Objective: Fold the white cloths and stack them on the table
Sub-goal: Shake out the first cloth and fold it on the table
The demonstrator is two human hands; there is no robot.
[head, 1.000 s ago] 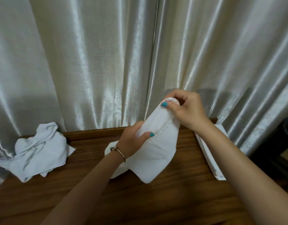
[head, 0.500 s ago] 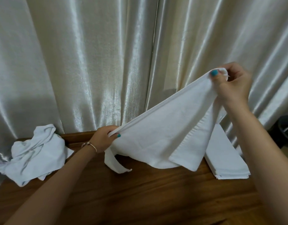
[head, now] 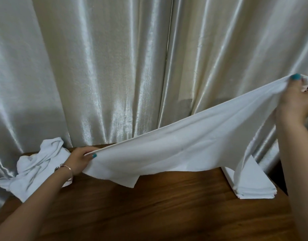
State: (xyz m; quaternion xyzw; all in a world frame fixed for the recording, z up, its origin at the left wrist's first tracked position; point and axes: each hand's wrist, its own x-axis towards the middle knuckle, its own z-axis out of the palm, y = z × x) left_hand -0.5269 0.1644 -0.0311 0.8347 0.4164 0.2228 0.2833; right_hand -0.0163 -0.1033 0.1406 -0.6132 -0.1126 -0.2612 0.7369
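White cloth (head: pixel 181 146) stretched out in the air above the wooden table (head: pixel 149 206), held taut along its top edge between the two hands. Left hand (head: pixel 78 160) low, just over the table's far edge, thumb and curled fingers pinching one corner of the cloth; teal polish on the thumbnail, thin bracelet (head: pixel 67 168) on the wrist. Right hand (head: pixel 295 100) raised high at the right border, fingers clenched round the opposite corner, a small bunch of fabric showing above the knuckles. Top edge running in a straight slant, rising from left to right. Lower part hanging loose, one pointed corner drooping toward the table near the middle, a narrow strip dropping down on the right in front of the folded pile; whether either reaches the wood cannot be told. Stack of folded white cloths (head: pixel 254 188) lying flat on the table's right side, layered edges facing the camera. Crumpled heap of white cloths (head: pixel 36 169) at the table's far left corner, against the curtain, just behind the left wrist. Shiny pale curtain (head: pixel 115 66) in vertical folds across the whole background, directly behind the table.
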